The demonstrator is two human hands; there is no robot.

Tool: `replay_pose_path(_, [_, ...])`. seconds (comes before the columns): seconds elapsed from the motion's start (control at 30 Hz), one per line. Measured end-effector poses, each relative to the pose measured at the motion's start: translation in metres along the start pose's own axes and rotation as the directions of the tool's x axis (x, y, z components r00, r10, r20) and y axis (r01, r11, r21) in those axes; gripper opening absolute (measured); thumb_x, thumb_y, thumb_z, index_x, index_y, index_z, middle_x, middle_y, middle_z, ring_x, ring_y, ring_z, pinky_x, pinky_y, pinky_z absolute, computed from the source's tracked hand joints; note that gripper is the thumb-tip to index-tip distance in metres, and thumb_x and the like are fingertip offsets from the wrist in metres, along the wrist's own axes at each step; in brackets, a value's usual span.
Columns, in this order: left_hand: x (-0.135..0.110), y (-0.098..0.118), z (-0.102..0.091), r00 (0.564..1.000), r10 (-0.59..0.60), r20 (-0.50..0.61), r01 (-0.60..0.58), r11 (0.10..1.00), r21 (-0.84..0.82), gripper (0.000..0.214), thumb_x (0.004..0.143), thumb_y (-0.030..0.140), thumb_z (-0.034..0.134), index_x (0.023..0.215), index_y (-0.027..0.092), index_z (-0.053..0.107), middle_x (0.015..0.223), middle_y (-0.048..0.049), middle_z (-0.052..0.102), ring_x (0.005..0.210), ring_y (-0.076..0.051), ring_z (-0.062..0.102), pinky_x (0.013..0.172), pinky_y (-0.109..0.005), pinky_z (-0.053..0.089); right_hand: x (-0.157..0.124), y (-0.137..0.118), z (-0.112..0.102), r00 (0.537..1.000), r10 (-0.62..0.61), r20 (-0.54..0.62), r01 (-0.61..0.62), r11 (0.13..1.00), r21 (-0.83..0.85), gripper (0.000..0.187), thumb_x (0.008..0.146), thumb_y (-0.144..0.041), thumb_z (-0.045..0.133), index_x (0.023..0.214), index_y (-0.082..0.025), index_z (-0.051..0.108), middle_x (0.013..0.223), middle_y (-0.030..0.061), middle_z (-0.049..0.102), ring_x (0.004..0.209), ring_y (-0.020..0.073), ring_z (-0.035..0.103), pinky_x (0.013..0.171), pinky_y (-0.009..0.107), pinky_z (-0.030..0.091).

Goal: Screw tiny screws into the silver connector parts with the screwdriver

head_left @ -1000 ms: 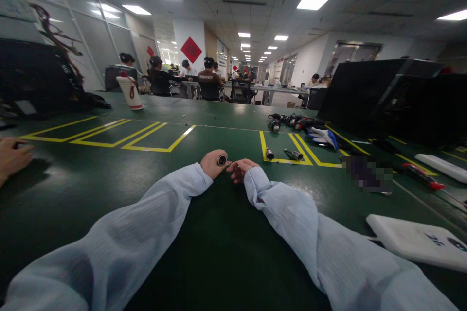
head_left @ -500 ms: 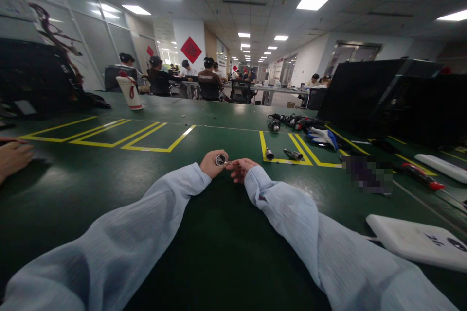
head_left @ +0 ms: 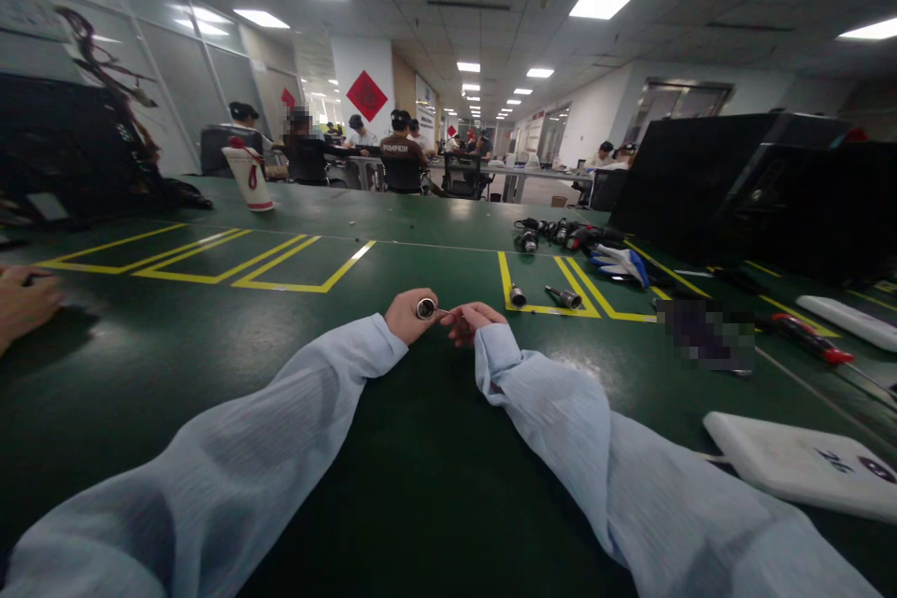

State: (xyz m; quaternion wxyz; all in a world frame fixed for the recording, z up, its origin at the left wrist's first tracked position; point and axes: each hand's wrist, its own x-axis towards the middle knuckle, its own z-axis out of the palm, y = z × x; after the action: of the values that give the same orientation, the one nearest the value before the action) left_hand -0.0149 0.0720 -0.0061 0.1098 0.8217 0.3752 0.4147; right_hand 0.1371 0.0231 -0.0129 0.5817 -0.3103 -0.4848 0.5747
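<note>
My left hand (head_left: 407,318) is closed around a round metal connector (head_left: 425,308), whose open ring-shaped end faces me. Between the two hands runs a thin metal rod (head_left: 441,311), close against the connector's side; its exact kind is too small to tell. The fingers of my right hand (head_left: 471,321) are pinched on the rod's right end. To the right, inside a yellow-taped box on the green table, lie a short metal connector part (head_left: 517,296) and a longer, tapered connector (head_left: 564,298).
Several dark connectors with cables (head_left: 529,238) and a blue-white glove (head_left: 620,266) lie at the back right. A red-handled screwdriver (head_left: 813,338) and a white device (head_left: 805,462) are farther right. Another person's hand (head_left: 28,304) rests at the left edge. A paper cup (head_left: 249,176) stands behind.
My right hand has shifted slightly right and turned at the wrist. The connector in my left hand has tilted a little, and its inside looks darker now.
</note>
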Motion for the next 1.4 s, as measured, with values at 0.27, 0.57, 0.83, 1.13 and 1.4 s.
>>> replay_pose_path(0.27, [-0.002, -0.001, 0.001, 0.993, 0.076, 0.095, -0.087, 0.989, 0.117, 0.008, 0.065, 0.021, 0.055, 0.061, 0.015, 0.051, 0.058, 0.0017, 0.051, 0.056, -0.010, 0.048, 0.051, -0.020, 0.037, -0.007, 0.003, 0.009, 0.959, -0.273, -0.080, 0.209, 0.867, -0.452, 0.020, 0.070, -0.030, 0.050, 0.062, -0.016, 0.062, 0.064, 0.0039, 0.064, 0.058, 0.0133, 0.054, 0.053, 0.025, 0.041])
replay_pose_path(0.57, [-0.001, 0.000, 0.001, 0.988, 0.073, 0.136, -0.090, 0.987, 0.129, 0.007, 0.064, 0.019, 0.054, 0.059, 0.015, 0.051, 0.058, 0.0017, 0.051, 0.055, -0.010, 0.048, 0.052, -0.020, 0.037, -0.002, -0.002, 0.003, 0.991, -0.077, -0.113, 0.053, 0.979, -0.198, 0.016, 0.064, -0.028, 0.053, 0.058, -0.017, 0.063, 0.056, 0.0018, 0.064, 0.052, 0.0130, 0.055, 0.051, 0.026, 0.041])
replay_pose_path(0.83, [-0.001, 0.000, 0.000, 0.991, 0.042, 0.129, -0.060, 0.988, 0.144, 0.006, 0.064, 0.021, 0.054, 0.062, 0.015, 0.052, 0.060, 0.0008, 0.053, 0.057, -0.011, 0.049, 0.053, -0.021, 0.038, -0.002, -0.001, 0.003, 0.992, -0.029, -0.119, 0.009, 0.987, -0.163, 0.015, 0.062, -0.030, 0.057, 0.058, -0.017, 0.064, 0.056, 0.0022, 0.065, 0.051, 0.0120, 0.054, 0.049, 0.024, 0.040])
replay_pose_path(1.13, [0.000, -0.003, 0.001, 0.992, 0.038, 0.124, -0.052, 0.992, 0.114, 0.011, 0.065, 0.025, 0.055, 0.063, 0.015, 0.052, 0.060, 0.0007, 0.052, 0.056, -0.012, 0.048, 0.052, -0.022, 0.037, -0.001, -0.001, 0.002, 0.993, 0.005, -0.119, -0.018, 0.994, -0.109, 0.014, 0.061, -0.029, 0.057, 0.056, -0.017, 0.064, 0.054, 0.0017, 0.064, 0.048, 0.0115, 0.053, 0.047, 0.024, 0.039])
replay_pose_path(1.4, [-0.001, -0.002, 0.001, 0.993, 0.037, 0.115, -0.044, 0.997, 0.064, 0.008, 0.064, 0.022, 0.055, 0.063, 0.015, 0.052, 0.060, 0.0009, 0.053, 0.057, -0.011, 0.049, 0.053, -0.021, 0.038, 0.002, 0.002, -0.002, 0.998, 0.049, -0.042, -0.051, 0.997, -0.052, 0.014, 0.063, -0.029, 0.058, 0.059, -0.016, 0.064, 0.058, 0.0029, 0.066, 0.051, 0.0121, 0.055, 0.047, 0.024, 0.041])
